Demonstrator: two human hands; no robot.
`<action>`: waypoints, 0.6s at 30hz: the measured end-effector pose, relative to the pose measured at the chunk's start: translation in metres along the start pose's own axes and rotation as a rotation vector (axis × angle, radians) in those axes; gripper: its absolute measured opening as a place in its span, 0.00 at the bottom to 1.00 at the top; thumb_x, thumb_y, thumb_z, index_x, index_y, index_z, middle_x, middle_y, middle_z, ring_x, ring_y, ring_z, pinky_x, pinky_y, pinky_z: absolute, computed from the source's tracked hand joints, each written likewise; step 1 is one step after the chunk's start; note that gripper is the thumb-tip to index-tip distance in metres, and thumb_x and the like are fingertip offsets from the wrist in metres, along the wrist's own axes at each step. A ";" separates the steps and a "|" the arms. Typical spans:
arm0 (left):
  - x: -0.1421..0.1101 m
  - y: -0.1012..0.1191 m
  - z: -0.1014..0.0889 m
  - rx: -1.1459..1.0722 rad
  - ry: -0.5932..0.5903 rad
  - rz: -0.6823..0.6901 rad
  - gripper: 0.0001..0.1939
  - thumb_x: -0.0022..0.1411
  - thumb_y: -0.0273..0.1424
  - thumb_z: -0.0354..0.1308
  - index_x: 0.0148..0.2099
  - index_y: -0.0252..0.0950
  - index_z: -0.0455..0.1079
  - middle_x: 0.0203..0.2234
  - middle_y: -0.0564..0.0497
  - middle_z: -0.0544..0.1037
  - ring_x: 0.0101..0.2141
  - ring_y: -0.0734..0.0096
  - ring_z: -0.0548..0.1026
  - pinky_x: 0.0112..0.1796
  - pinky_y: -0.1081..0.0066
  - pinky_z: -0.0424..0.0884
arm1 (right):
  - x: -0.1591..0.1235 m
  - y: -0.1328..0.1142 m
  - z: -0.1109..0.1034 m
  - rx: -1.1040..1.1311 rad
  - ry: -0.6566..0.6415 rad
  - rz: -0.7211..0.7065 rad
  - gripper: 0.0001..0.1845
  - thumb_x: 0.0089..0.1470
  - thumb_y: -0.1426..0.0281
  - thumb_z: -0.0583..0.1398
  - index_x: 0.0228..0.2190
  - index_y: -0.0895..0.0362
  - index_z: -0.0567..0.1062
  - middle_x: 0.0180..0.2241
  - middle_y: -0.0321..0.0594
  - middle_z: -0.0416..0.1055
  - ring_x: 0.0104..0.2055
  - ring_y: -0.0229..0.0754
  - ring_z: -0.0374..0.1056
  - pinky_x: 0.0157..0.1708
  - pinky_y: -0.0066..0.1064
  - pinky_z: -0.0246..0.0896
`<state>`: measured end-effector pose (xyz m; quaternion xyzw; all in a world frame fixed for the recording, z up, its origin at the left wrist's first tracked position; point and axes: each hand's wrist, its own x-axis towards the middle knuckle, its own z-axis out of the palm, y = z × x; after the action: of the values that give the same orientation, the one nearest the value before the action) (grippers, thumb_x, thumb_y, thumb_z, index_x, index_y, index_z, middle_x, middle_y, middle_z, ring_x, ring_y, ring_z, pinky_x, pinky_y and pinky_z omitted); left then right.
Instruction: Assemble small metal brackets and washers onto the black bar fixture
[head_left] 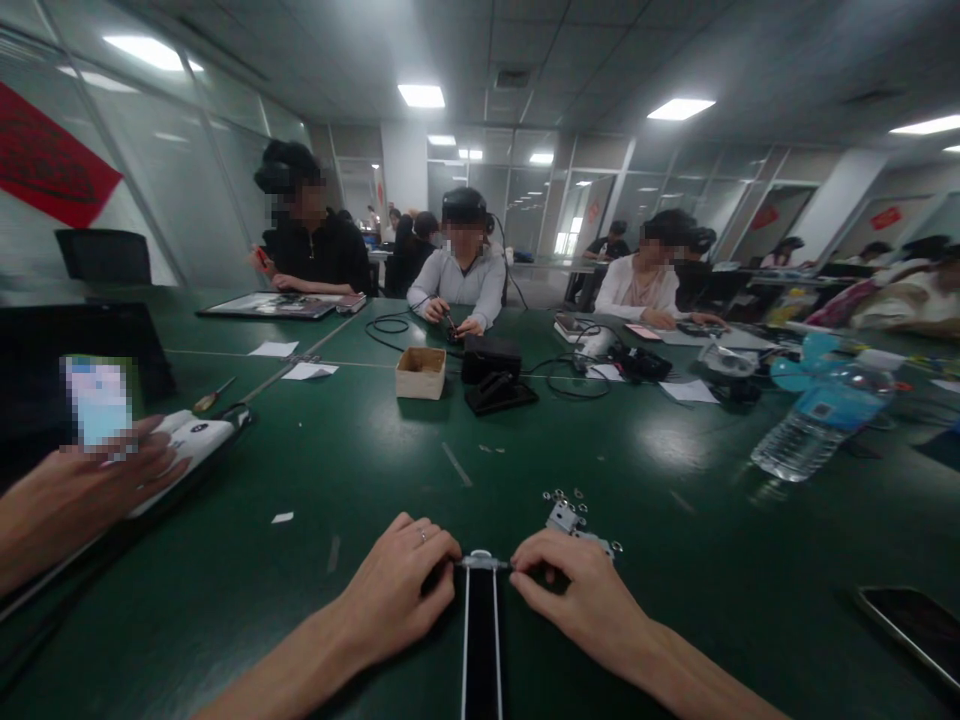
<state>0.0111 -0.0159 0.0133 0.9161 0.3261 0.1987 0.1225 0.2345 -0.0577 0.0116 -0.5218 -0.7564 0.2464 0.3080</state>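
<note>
A long black strip with white side edges (482,650) runs away from me along the table, and its near end is cut off by the frame. Across its far end sits a small grey end piece (481,562). My left hand (397,585) is closed, its thumb and fingertips pinching the left side of that piece. On the opposite side my right hand (581,590) pinches the piece's right tip; any smaller part between those fingers is hidden. Just beyond the right hand lie metal brackets (564,516) and several small nuts or washers (559,495).
A small open box (420,374) and a black case (491,358) stand farther back. On the right are a water bottle (821,420) and a phone (911,630). At left, another person's hand (97,490) holds a lit phone. Other people sit across the green table (360,450).
</note>
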 end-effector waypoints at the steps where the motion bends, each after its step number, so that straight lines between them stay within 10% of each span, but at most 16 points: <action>1: 0.000 0.000 0.000 -0.001 0.003 0.001 0.10 0.60 0.24 0.44 0.35 0.36 0.66 0.28 0.50 0.74 0.30 0.67 0.70 0.33 0.67 0.58 | 0.000 0.001 0.002 0.001 0.011 0.008 0.04 0.50 0.73 0.59 0.27 0.57 0.75 0.28 0.37 0.74 0.29 0.37 0.68 0.29 0.27 0.61; 18: -0.007 -0.014 0.019 0.038 0.078 0.036 0.08 0.56 0.23 0.47 0.35 0.39 0.64 0.27 0.53 0.74 0.30 0.68 0.71 0.36 0.69 0.59 | 0.006 0.013 0.014 -0.061 -0.011 0.030 0.08 0.46 0.76 0.58 0.29 0.59 0.77 0.27 0.40 0.75 0.29 0.38 0.70 0.30 0.25 0.64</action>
<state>0.0071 -0.0115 -0.0106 0.9154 0.3180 0.2302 0.0886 0.2313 -0.0483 -0.0062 -0.5407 -0.7574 0.2308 0.2842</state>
